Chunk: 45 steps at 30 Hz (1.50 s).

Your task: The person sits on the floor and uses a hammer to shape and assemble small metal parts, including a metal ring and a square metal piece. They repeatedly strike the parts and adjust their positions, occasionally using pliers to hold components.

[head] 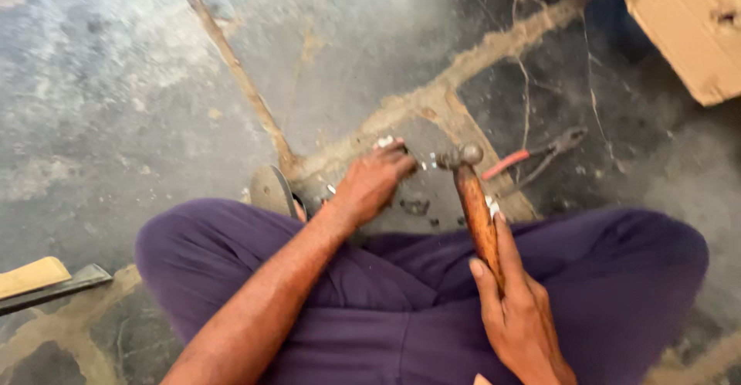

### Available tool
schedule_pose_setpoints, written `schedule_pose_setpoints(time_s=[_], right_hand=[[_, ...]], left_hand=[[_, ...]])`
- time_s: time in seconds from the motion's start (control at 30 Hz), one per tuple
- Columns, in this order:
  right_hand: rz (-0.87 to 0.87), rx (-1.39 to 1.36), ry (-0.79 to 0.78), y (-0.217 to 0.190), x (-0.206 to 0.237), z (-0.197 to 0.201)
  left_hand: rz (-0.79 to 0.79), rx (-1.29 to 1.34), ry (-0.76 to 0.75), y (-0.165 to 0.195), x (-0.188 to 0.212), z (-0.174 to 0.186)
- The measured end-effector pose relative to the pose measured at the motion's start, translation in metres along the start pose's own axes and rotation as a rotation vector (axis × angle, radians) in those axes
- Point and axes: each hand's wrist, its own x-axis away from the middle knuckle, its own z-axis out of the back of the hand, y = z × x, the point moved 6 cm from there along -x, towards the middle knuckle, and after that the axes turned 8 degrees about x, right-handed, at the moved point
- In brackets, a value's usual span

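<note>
the left hand [373,182] reached forward and down, forearm stretched out, fingers pinched together at the tips. the right hand [519,312] sat nearer the body, fingers curled shut, thumb lying straight along its grip.

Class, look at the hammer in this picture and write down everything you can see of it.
The hammer has a worn, reddish-brown wooden handle and a small, dull grey metal head with a rounded end. The right hand wraps its lower handle, thumb along the wood. The handle slopes up and away from the person's lap, so the head hangs just above the stone floor, close to the left hand's fingertips, which pinch a small pale piece. Whether the head touches anything cannot be told.
</note>
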Motion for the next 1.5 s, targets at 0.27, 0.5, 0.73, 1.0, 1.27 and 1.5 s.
schedule_pose_setpoints(time_s=[0.27, 0.5, 0.73, 1.0, 1.27, 1.5], right_hand=[[0.047, -0.032, 0.081, -0.007, 0.004, 0.012], [0.209, 0.026, 0.195, -0.025, 0.008, 0.018], [0.186, 0.049, 0.02, -0.023, -0.004, 0.006], [0.056, -0.362, 0.441, -0.023, 0.027, 0.061], [0.048, 0.106, -0.138, -0.001, -0.015, -0.017], [0.17, 0.028, 0.108, -0.023, -0.026, 0.018]], left_hand=[[0.002, 0.025, -0.02, 0.001, -0.001, -0.003], [-0.006, 0.001, -0.022, 0.004, -0.001, 0.0], [0.021, 0.025, -0.009, 0.004, -0.002, 0.001], [-0.001, 0.01, -0.007, 0.0, -0.001, -0.003], [0.063, -0.01, -0.036, -0.004, -0.004, 0.004], [0.024, 0.098, 0.148, -0.003, -0.005, 0.014]])
